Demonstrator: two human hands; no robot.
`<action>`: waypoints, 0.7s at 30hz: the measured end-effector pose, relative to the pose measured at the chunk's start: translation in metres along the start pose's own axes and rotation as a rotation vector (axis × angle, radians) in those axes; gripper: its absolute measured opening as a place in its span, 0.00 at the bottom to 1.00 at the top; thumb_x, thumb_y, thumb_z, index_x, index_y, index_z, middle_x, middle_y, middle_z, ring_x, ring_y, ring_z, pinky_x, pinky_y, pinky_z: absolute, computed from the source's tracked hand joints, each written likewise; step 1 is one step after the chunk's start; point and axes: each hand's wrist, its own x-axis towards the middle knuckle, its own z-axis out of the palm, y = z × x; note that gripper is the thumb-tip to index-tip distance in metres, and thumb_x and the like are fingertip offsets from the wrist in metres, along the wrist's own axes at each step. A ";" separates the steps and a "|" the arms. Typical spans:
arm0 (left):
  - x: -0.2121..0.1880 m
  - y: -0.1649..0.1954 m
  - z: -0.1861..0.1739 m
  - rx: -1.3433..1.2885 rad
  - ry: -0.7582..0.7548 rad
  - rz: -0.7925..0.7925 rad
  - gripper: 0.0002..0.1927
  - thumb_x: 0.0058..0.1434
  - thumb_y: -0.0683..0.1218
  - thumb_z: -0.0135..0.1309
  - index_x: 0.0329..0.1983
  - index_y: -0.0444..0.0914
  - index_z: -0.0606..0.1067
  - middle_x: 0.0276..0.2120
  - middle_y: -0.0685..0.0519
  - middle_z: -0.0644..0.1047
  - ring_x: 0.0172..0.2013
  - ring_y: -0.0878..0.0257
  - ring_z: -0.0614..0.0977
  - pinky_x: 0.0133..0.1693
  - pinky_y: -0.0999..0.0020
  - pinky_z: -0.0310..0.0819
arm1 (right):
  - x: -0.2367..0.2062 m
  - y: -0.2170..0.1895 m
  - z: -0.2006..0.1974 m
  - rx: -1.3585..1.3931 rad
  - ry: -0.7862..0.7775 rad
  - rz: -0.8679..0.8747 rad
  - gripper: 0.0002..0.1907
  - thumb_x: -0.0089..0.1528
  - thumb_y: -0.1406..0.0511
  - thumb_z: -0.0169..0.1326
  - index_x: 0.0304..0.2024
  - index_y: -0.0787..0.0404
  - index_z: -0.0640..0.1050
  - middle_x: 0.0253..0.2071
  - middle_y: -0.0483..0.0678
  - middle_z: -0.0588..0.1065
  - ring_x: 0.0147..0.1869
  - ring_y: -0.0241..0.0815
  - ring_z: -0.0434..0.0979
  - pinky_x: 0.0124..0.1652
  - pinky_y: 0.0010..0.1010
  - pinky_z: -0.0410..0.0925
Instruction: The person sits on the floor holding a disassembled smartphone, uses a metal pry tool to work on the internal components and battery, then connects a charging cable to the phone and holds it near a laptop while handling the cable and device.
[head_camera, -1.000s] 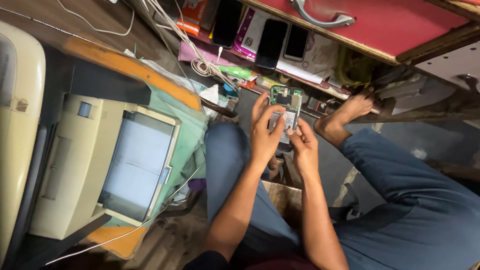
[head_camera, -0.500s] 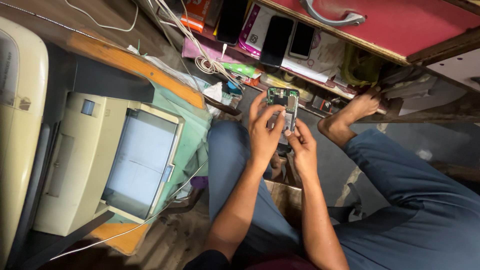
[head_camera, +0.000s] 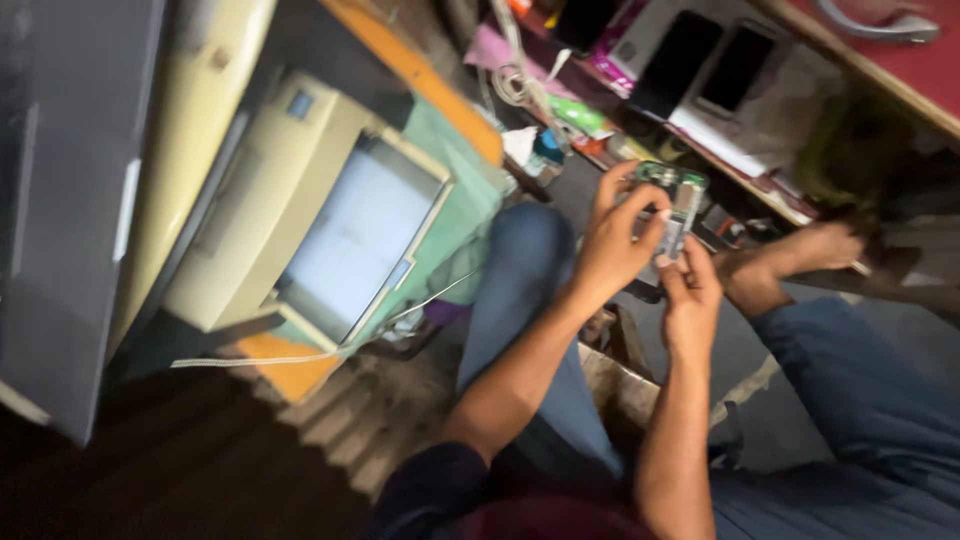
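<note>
Hands meet over a small opened phone (head_camera: 672, 200), its green circuit board showing at the top, held up in front of the person's raised knee. The left hand (head_camera: 612, 245) wraps the device from its nine o'clock side, fingers curled over the upper edge and thumb pressed across the face. The right hand (head_camera: 690, 290) grips it from six o'clock, fingers closed on the lower end; motion blur hides whether anything else sits between those fingertips. The phone sits a little right of the frame's centre, toward one o'clock.

At nine o'clock from the hands stands a cream-coloured printer (head_camera: 300, 220) on a green cloth (head_camera: 455, 200), with a thin white cable (head_camera: 300, 350) trailing below it. At twelve o'clock, two dark smartphones (head_camera: 705, 65) lean side by side on a cluttered shelf, near a coil of white cord (head_camera: 515, 85). At three o'clock from the phone rests the person's bare foot (head_camera: 790, 262). Blue trousers (head_camera: 860, 400) cover both legs.
</note>
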 end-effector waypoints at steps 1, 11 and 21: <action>-0.002 -0.001 0.001 -0.004 0.000 -0.001 0.08 0.63 0.41 0.58 0.44 0.43 0.75 0.64 0.42 0.66 0.63 0.45 0.71 0.66 0.54 0.68 | -0.001 -0.001 -0.001 0.010 -0.014 -0.017 0.22 0.69 0.73 0.53 0.67 0.68 0.71 0.53 0.43 0.77 0.54 0.30 0.74 0.53 0.20 0.66; -0.010 0.016 0.012 -0.077 -0.003 -0.002 0.12 0.62 0.43 0.58 0.47 0.40 0.72 0.61 0.41 0.65 0.67 0.41 0.67 0.64 0.51 0.65 | -0.015 -0.022 -0.007 0.254 -0.023 -0.013 0.20 0.69 0.75 0.51 0.64 0.69 0.72 0.57 0.49 0.77 0.60 0.36 0.76 0.60 0.25 0.66; -0.065 -0.033 -0.116 0.518 -0.132 -0.328 0.11 0.61 0.49 0.61 0.38 0.36 0.78 0.35 0.43 0.81 0.39 0.43 0.82 0.41 0.51 0.75 | -0.022 -0.045 -0.037 0.330 0.101 -0.107 0.21 0.68 0.75 0.50 0.64 0.72 0.71 0.58 0.53 0.77 0.62 0.43 0.77 0.64 0.32 0.69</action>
